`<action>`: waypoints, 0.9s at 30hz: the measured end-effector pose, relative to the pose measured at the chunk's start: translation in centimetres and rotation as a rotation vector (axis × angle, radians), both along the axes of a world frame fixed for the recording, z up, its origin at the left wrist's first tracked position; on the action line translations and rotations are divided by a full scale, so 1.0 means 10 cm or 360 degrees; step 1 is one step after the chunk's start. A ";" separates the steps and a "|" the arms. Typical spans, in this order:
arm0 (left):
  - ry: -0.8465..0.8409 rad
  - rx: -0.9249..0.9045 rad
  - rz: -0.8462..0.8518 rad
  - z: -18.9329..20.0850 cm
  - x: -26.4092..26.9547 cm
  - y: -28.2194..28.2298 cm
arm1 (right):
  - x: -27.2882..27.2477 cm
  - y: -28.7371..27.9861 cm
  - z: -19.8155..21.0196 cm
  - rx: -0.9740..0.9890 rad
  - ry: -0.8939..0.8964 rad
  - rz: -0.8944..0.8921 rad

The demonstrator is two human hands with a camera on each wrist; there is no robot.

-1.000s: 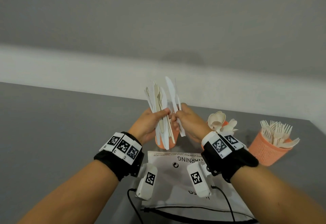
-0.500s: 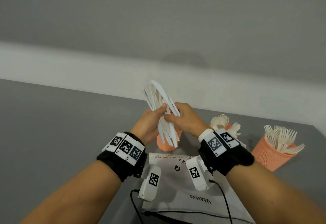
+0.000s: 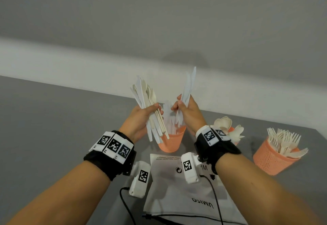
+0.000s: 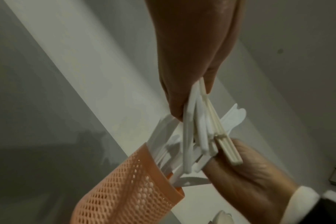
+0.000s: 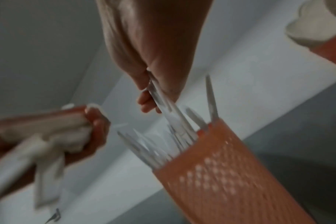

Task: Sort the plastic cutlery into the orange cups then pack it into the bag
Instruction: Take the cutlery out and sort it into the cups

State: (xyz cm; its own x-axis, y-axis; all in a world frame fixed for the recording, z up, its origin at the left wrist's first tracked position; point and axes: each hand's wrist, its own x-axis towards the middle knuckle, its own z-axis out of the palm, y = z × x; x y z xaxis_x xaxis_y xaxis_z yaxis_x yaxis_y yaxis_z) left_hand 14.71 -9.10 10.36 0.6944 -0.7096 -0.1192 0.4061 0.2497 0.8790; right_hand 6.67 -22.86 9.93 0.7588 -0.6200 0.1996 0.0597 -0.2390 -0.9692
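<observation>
My left hand grips a mixed bundle of white and beige cutlery, held upright above the table. My right hand pinches a few white knives just above the middle orange mesh cup, which holds several white knives. In the left wrist view the bundle's handles stick out below my fist, next to the cup. The right wrist view shows the knives pointing down at the cup's rim. The white bag lies flat under my wrists.
An orange cup of spoons stands behind my right wrist. Another orange cup full of forks stands at the far right near the table's edge. The bag's black drawstring trails along the near edge. A wall runs behind the table.
My hands have come apart: the right hand has pulled a few white knives out of the bundle and moved right, over the middle cup. The left hand keeps the rest.
</observation>
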 end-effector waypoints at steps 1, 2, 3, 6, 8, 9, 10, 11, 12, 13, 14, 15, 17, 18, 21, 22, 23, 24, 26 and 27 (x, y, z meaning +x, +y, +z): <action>-0.0005 -0.0004 -0.0015 -0.01 0.00 0.01 | 0.03 0.03 -0.08 0.0025 -0.0017 -0.0008; -0.0004 -0.0006 -0.0027 -0.01 0.00 0.02 | 0.05 0.05 -0.15 0.0046 -0.0036 -0.0027; 0.0000 -0.0002 -0.0041 -0.02 0.00 0.03 | 0.07 0.05 -0.22 0.0045 -0.0057 -0.0061; 0.0048 -0.0023 -0.0135 -0.03 -0.01 0.05 | 0.11 0.07 -0.34 0.0005 -0.0062 -0.0170; 0.0099 -0.0065 -0.0173 -0.04 -0.02 0.06 | 0.13 0.08 -0.40 0.0001 0.0050 -0.0135; 0.0130 -0.0089 -0.0182 -0.03 -0.02 0.06 | 0.13 0.08 -0.42 -0.0049 0.0147 -0.0085; 0.0157 -0.0109 -0.0186 -0.02 -0.03 0.07 | 0.13 0.07 -0.43 -0.0125 0.0249 -0.0020; 0.0175 -0.0119 -0.0183 -0.01 -0.04 0.07 | 0.13 0.07 -0.43 -0.0198 0.0323 0.0042; 0.0190 -0.0123 -0.0174 0.00 -0.04 0.07 | 0.13 0.05 -0.42 -0.0260 0.0360 0.0082; 0.0199 -0.0118 -0.0164 -0.01 -0.03 0.07 | 0.12 0.04 -0.39 -0.0302 0.0364 0.0095; 0.0208 -0.0114 -0.0156 -0.01 -0.02 0.06 | 0.11 0.04 -0.34 -0.0328 0.0328 0.0086; 0.0211 -0.0116 -0.0140 -0.02 0.00 0.06 | 0.08 0.03 -0.28 -0.0370 0.0239 0.0048; 0.0180 -0.0132 -0.0102 -0.04 0.01 0.05 | 0.02 0.08 -0.13 -0.0528 -0.0018 -0.0075; 0.0155 -0.0145 -0.0095 -0.04 0.00 0.04 | -0.01 0.13 -0.03 -0.0647 -0.0141 -0.0114; 0.0127 -0.0243 -0.0103 0.02 -0.06 0.01 | -0.06 0.39 0.19 -0.0957 -0.0281 0.0033; 0.0137 -0.0253 -0.0090 0.04 -0.08 0.00 | -0.06 0.48 0.22 -0.0996 -0.0240 0.0125; 0.0143 -0.0235 -0.0068 0.05 -0.09 0.00 | -0.06 0.55 0.22 -0.1006 -0.0165 0.0206; 0.0130 -0.0205 -0.0061 0.06 -0.09 0.00 | -0.06 0.60 0.21 -0.1002 -0.0071 0.0272; 0.0066 -0.0125 -0.0080 0.06 -0.09 0.01 | -0.07 0.67 0.16 -0.1030 0.0093 0.0329; 0.0037 -0.0084 -0.0096 0.07 -0.09 0.02 | -0.07 0.69 0.14 -0.1061 0.0148 0.0318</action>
State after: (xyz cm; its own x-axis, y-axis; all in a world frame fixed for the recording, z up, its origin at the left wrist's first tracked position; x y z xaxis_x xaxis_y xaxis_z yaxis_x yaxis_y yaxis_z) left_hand 13.80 -8.86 11.05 0.6475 -0.7560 -0.0963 0.4421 0.2697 0.8555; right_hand 5.96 -16.01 11.31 0.8779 -0.2351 0.4172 0.0881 -0.7771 -0.6232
